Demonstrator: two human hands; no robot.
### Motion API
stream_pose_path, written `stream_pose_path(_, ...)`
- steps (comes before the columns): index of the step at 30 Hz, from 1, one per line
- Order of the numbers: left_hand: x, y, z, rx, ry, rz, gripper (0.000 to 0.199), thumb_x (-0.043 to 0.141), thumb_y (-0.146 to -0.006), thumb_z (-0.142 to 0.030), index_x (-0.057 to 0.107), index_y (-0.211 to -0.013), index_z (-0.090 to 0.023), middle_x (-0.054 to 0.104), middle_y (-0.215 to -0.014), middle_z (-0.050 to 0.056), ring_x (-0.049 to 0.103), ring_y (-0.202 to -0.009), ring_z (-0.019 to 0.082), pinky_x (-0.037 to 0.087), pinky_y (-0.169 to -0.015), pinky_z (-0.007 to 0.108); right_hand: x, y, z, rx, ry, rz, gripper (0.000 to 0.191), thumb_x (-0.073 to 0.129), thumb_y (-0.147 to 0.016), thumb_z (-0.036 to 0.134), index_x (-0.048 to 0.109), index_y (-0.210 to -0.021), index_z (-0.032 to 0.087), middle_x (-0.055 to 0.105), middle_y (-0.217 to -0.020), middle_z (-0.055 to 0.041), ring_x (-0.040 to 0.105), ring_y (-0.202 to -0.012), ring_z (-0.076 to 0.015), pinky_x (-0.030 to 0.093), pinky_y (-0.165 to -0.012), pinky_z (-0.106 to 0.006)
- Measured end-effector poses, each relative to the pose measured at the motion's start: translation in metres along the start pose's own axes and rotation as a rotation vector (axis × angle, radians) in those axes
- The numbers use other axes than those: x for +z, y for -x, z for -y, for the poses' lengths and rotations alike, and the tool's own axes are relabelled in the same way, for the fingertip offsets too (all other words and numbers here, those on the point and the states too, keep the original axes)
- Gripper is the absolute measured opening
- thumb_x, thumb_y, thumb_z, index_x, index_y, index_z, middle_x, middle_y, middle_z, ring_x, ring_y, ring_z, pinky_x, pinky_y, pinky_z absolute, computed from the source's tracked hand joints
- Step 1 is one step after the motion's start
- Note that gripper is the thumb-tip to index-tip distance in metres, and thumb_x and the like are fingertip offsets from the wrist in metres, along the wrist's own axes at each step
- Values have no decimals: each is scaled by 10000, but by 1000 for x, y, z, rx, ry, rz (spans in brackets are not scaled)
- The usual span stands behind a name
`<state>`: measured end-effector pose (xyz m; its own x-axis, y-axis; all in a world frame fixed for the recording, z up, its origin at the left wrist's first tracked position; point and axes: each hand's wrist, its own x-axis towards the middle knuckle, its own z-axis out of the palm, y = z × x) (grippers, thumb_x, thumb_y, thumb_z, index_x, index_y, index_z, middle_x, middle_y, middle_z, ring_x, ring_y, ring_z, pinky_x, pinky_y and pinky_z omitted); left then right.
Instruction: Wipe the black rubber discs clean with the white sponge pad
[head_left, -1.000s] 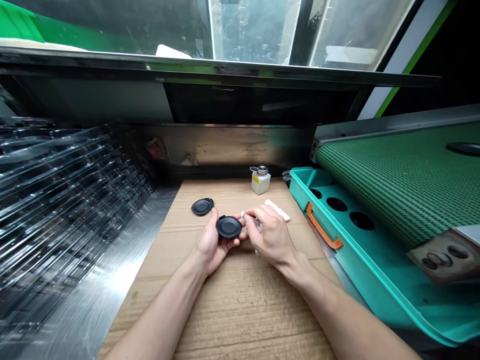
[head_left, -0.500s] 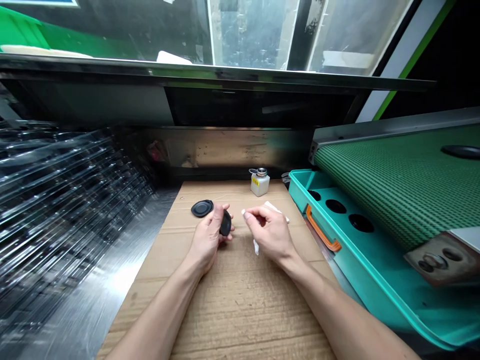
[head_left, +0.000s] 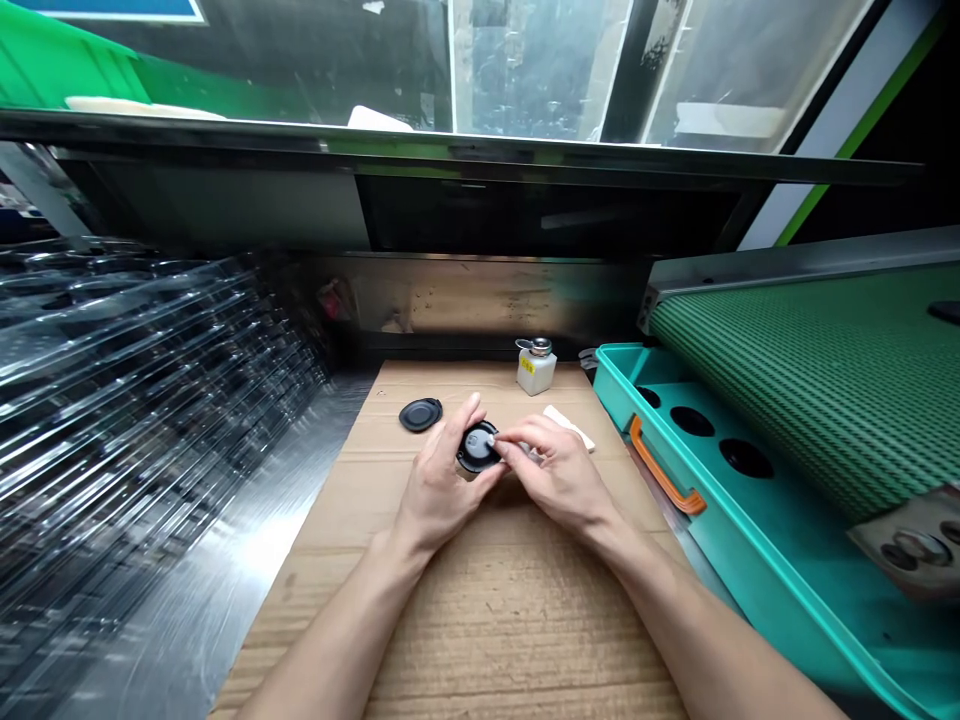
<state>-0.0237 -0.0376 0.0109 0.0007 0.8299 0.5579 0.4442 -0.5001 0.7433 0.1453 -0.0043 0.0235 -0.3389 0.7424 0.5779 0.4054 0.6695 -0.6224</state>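
Cardboard [head_left: 465, 620] on the worktop carries a black disc [head_left: 420, 414], a small white bottle [head_left: 535, 370] and a white cloth strip [head_left: 571, 427]. A second black disc [head_left: 478, 447], tilted on edge earlier, now faces up between the hands: the left hand [head_left: 439, 490] grips its rim with curled fingers [head_left: 471, 410], while the right hand [head_left: 559, 470] pinches what looks like a small white tip [head_left: 491, 438] against its face

left hand [head_left: 442, 480]: grips black disc [head_left: 478, 447] | right hand [head_left: 559, 470]: white tip [head_left: 492, 437] on disc

You see a black disc [head_left: 478, 447], another black disc [head_left: 420, 414] on brown ribbed cardboard [head_left: 480, 620], a teal tray [head_left: 750, 560] with an orange handle [head_left: 664, 467], and a green dotted belt [head_left: 810, 390].
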Motion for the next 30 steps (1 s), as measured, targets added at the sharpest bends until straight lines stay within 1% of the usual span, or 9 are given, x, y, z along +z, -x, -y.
stream_pose_path(3,6,-1,-5,-202,250,-21,676,761,-721,-325,495,-1339,-261,605,-1269,97,548,-1203,247,388,-1069,370,-4,-1,-11,68,129,-116,196,516,-913,274,700,-912,207,662,-859,-47,589,-807,-166,441,-740,-271)
stream_pose_path(6,6,-6,-2,-626,651,-38,549,605,-843,-448,477,-1323,-214,645,-1162,154,662,-1010,274,549,-829,386,-5,0,-17,131,196,-132,215,504,-911,295,686,-853,196,657,-812,-35,578,-732,-150,410,-669,-253)
stream_pose_path(10,-6,-16,8,-970,1154,26,483,379,-948,-471,457,-1287,-136,659,-1058,211,701,-898,273,577,-639,291,1,8,-14,161,194,264,267,517,-892,335,656,-705,205,601,-618,20,523,-567,-118,328,-534,-235)
stream_pose_path(13,-16,-21,11,-1034,1339,-3,498,324,-956,-486,473,-1236,-102,634,-1084,241,683,-967,300,587,-657,280,5,13,-10,148,221,452,415,473,-921,405,596,-584,196,549,-539,25,473,-505,-105,289,-509,-241)
stream_pose_path(17,-22,-22,11,-1074,1501,49,522,307,-955,-492,500,-1158,-52,610,-1103,274,664,-1004,341,592,-638,268,5,9,-13,156,427,190,429,436,-942,430,615,-630,197,596,-637,-19,515,-618,-141,338,-601,-260)
stream_pose_path(20,-24,-23,13,-1107,1555,86,540,317,-956,-463,500,-1134,13,603,-1099,306,672,-967,354,587,-604,246,-1,6,-28,174,638,-16,299,475,-913,427,691,-878,224,658,-901,-68,550,-851,-221,388,-754,-318)
stream_pose_path(24,-27,-24,16,-1152,1577,82,527,312,-961,-408,485,-1159,49,621,-1074,306,702,-868,308,576,-571,227,-9,8,-56,254,818,31,360,512,-875,402,638,-1169,237,635,-1069,-109,542,-942,-287,403,-814,-406)
stream_pose_path(27,-25,-25,16,-1168,1536,84,498,335,-955,-396,492,-1169,26,634,-1087,284,708,-818,279,569,-559,235,-11,7,-63,289,713,69,344,486,-888,369,644,-1151,214,645,-989,-104,561,-911,-274,425,-818,-406)
stream_pose_path(30,-17,-23,13,-1099,1441,44,432,403,-941,-386,512,-1168,-35,639,-1119,247,701,-851,284,569,-614,276,-7,3,-45,262,426,-43,324,509,-884,372,631,-1134,205,630,-1057,-100,561,-994,-264,439,-883,-403)
